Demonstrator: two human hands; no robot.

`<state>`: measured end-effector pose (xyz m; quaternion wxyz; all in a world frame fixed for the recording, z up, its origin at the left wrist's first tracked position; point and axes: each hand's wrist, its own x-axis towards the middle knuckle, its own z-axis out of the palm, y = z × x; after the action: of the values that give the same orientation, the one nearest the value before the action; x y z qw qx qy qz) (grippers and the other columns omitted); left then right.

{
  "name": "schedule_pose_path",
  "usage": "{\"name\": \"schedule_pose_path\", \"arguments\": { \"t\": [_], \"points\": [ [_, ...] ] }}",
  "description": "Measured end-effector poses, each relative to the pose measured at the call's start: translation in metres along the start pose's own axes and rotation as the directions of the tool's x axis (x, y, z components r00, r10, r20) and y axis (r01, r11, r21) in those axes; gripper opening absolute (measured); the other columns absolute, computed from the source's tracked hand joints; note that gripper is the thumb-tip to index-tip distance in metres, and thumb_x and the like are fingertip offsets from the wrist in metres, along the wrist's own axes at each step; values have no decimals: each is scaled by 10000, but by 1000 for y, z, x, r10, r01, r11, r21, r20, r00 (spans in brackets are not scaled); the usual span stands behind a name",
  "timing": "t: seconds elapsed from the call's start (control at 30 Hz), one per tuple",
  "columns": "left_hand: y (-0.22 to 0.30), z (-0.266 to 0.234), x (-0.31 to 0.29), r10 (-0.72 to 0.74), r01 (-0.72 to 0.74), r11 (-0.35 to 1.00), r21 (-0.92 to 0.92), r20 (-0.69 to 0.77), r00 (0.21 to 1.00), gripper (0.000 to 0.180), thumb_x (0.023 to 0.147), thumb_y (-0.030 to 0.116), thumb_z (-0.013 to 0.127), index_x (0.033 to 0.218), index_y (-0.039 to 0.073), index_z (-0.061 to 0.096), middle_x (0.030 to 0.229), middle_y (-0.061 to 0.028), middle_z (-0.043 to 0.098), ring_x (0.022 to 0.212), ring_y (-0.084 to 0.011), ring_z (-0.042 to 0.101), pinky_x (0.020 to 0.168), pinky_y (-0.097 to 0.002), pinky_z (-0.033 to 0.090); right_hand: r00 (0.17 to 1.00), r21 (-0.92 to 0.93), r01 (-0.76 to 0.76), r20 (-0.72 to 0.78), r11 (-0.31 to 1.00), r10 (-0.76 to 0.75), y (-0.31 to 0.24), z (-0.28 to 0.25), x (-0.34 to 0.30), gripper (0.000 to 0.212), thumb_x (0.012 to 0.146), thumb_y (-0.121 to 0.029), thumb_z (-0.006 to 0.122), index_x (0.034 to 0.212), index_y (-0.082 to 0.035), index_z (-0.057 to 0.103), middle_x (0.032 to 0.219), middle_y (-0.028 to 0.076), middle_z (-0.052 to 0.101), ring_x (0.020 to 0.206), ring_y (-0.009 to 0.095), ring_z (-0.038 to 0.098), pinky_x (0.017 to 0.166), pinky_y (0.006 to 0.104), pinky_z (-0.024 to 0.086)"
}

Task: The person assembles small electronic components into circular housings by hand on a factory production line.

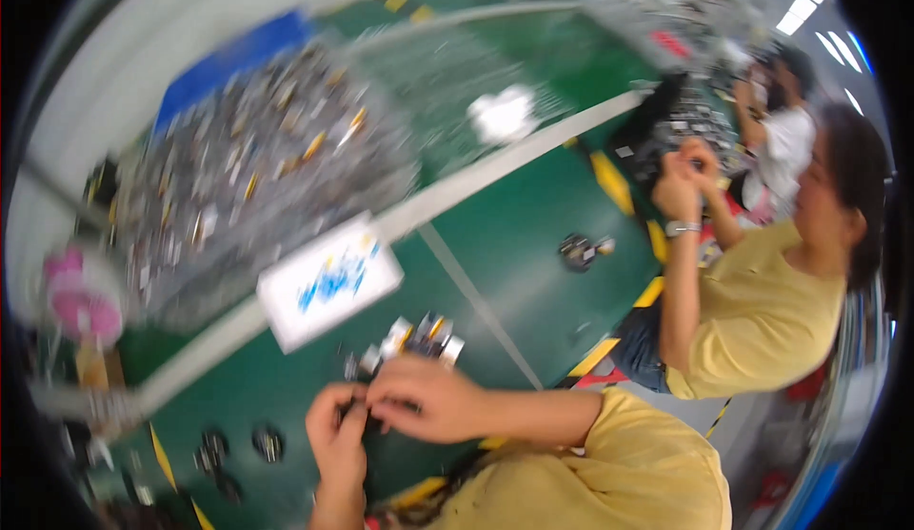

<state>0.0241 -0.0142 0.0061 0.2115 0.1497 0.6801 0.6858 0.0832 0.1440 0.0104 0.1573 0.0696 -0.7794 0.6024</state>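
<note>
My left hand [337,437] and my right hand [426,400] meet low in the picture, over the near side of the green table [495,235]. The fingers of both are bent and pinched together around a small dark part, mostly hidden by the fingers and too blurred to name. Just beyond my hands lies a small heap of silver, black and amber parts [426,336]. Behind it sits a white tray [384,273] with many little blue pieces and a few yellow ones in it.
A broad pile of bagged small parts [257,163] fills the far left, beside a blue panel [233,63]. Round dark parts [268,442] lie at the near left. A pink fan [84,297] stands at the left edge. On the right a co-worker [762,311] handles something small.
</note>
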Motion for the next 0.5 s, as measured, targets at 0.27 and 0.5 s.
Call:
{"name": "schedule_pose_path", "arguments": {
  "t": [0.27, 0.5],
  "points": [
    [14, -4, 5, -76, 104, 958, -266, 112, 991, 175, 847, -42, 502, 1017, -28, 542, 976, -67, 603, 795, -79, 572, 648, -209, 508, 997, -10, -24, -70, 1000, 23, -8, 2, 13, 194, 679, 83, 646, 849, -2, 606, 824, 84, 556, 747, 176, 530, 660, 259, 416],
    [10, -7, -8, -49, 76, 942, -327, 88, 995, 155, 829, -68, 465, 959, -40, 544, 928, -82, 609, 771, -112, 604, 659, -238, 528, 999, -17, 2, -43, 1000, -3, -11, 11, 4, 209, 671, 96, 622, 855, 2, 592, 843, 81, 537, 778, 166, 504, 693, 259, 401]
  ]
}}
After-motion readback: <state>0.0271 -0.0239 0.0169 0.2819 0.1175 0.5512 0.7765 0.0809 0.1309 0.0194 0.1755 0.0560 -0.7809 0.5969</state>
